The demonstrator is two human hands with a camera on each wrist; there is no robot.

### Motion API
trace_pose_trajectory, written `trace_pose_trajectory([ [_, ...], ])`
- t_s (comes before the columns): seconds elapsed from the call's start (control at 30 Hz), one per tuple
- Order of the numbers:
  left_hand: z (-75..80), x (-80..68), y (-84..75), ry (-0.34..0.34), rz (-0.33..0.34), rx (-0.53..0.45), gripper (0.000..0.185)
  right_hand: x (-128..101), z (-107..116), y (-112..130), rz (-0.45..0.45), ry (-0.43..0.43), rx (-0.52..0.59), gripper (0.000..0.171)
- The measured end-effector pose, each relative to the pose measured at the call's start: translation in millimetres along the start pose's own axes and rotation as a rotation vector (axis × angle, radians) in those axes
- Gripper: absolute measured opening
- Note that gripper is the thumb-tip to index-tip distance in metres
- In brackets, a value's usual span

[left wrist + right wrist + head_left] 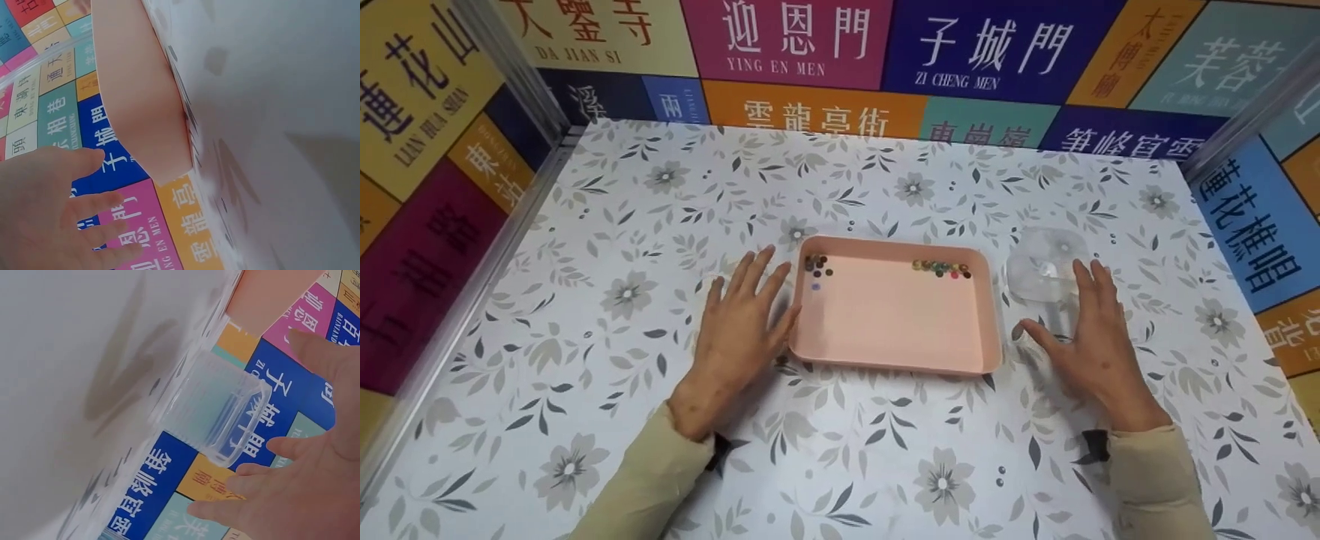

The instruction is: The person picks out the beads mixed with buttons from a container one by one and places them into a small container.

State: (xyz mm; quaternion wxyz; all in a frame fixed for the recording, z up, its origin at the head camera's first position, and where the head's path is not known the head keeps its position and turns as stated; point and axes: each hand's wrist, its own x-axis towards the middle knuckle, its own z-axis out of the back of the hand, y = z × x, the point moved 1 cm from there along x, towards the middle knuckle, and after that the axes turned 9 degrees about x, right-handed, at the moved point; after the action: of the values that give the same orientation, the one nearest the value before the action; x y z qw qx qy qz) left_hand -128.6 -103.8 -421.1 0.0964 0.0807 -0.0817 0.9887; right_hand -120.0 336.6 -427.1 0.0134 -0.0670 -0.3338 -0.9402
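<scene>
A shallow pink tray [896, 352] lies in the middle of the flower-patterned table. Small coloured beads sit in two clusters along its far edge: dark ones [817, 264] in the left corner, mixed ones [943, 268] toward the right. My left hand [742, 319] rests flat on the table with straight fingers, its thumb next to the tray's left wall [140, 107]. My right hand [1091, 337] lies open to the right of the tray, just behind a clear plastic cup [1044, 266], whose ribbed wall [216, 410] shows close to the fingers [253, 486]. Neither hand holds anything.
Walls covered with coloured sign panels [810, 45] close the table in at the back and both sides. Metal corner rails [510, 67] run along the left and right edges. The patterned table surface [885, 465] stretches toward me in front of the tray.
</scene>
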Motion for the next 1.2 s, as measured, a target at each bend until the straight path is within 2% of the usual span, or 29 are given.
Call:
trace_pose_trajectory([
  [0.17,-1.1,5.3,1.1,-0.053,-0.018,-0.078,0.048,6,2,-6,0.018,-0.004,0.076,0.108],
  [0.43,-4.7,20.8,-1.2,-0.02,0.002,-0.163,0.041,14,7,-13,-0.024,0.016,0.138,0.112],
  [0.7,-9.8,32.7,-0.7,-0.074,-0.016,-0.214,0.028,26,12,-20,-0.036,0.04,0.244,0.119],
  [0.87,-9.9,36.9,-1.9,-0.045,0.0,-0.213,0.026,36,12,-26,-0.083,0.084,0.303,0.127],
  [1.2,-9.0,47.1,-5.2,0.009,-0.002,-0.209,0.024,51,12,-34,-0.137,0.132,0.331,0.132],
])
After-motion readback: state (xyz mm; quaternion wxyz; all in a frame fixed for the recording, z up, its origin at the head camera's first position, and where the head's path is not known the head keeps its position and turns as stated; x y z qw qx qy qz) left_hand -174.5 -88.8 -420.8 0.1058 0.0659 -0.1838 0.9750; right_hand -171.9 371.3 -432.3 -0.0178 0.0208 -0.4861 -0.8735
